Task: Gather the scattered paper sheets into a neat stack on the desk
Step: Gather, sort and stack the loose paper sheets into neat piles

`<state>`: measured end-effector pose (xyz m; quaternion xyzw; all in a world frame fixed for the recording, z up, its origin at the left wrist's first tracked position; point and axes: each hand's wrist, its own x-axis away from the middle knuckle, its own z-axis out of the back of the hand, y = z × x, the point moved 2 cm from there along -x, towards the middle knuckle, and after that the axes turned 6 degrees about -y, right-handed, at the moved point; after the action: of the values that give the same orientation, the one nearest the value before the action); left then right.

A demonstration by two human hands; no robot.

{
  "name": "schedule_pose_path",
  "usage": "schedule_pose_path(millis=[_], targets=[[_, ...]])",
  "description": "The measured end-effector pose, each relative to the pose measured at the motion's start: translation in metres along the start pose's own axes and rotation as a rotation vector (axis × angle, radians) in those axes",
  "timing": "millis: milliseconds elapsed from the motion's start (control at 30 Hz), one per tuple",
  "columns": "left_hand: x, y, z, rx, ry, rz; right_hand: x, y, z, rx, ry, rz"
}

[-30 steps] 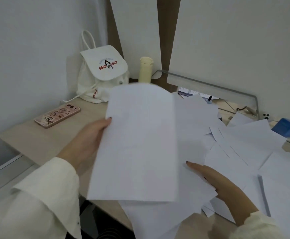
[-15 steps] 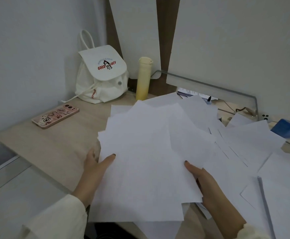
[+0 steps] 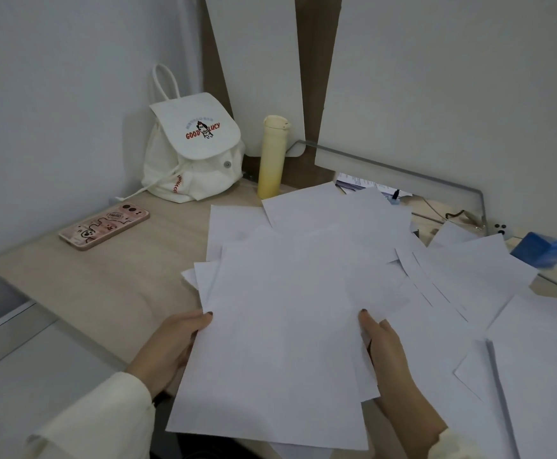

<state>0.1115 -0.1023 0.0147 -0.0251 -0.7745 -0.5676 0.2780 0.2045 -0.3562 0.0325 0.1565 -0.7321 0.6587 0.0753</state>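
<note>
1. Now the person holds an untidy bundle of sheets in front of the yellow flask, partly over the near edge of the desk; its edges do not match.
2. On one side the left hand pinches the bundle's edge, thumb on top; the right hand does the same opposite; the fingers beneath are hidden.
3. Gathering seems about half done; loose sheets lie to the right of the flask.
4. Next, I think, the bundle needs squaring; then the loose sheets must be collected.

White paper sheets, fanned and overlapping askew across the light wooden desk.
</note>
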Motion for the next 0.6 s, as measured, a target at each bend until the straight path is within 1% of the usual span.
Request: schedule_pose_path(millis=[67, 133, 200, 267, 333, 400, 433, 467, 567, 600], targets=[[-0.002, -0.006, -0.001, 0.045, 0.064, -0.009, 0.002, 0.002, -0.001, 0.043, 0.056, 0.065], [0.0, -0.01, -0.003, 0.08, 0.117, -0.025, 0.006, 0.005, -0.003, 0.019, 0.069, 0.094], [0.002, -0.012, -0.005, 0.117, 0.095, -0.034, 0.009, 0.011, -0.004, -0.021, 0.057, 0.08], [0.007, -0.011, -0.01, 0.137, 0.0, -0.009, 0.016, 0.017, -0.007, -0.056, -0.005, 0.01], [0.009, -0.008, -0.013, 0.133, -0.082, 0.015, 0.024, 0.022, -0.01, -0.101, -0.137, -0.071], [0.009, -0.006, -0.012, 0.104, -0.085, 0.001, 0.033, 0.023, -0.017, -0.145, -0.288, -0.146], [0.008, -0.005, -0.01, 0.09, -0.068, -0.013, 0.033, 0.023, -0.016, -0.13, -0.319, -0.161], [0.008, -0.003, -0.008, 0.08, -0.048, -0.024, 0.033, 0.019, -0.014, -0.098, -0.317, -0.154], [0.006, 0.002, 0.001, 0.047, -0.025, -0.038, 0.015, 0.005, 0.006, 0.065, -0.181, -0.011], [0.006, 0.005, 0.004, 0.033, -0.03, -0.035, 0.011, 0.0, 0.011, 0.105, -0.152, 0.006]])
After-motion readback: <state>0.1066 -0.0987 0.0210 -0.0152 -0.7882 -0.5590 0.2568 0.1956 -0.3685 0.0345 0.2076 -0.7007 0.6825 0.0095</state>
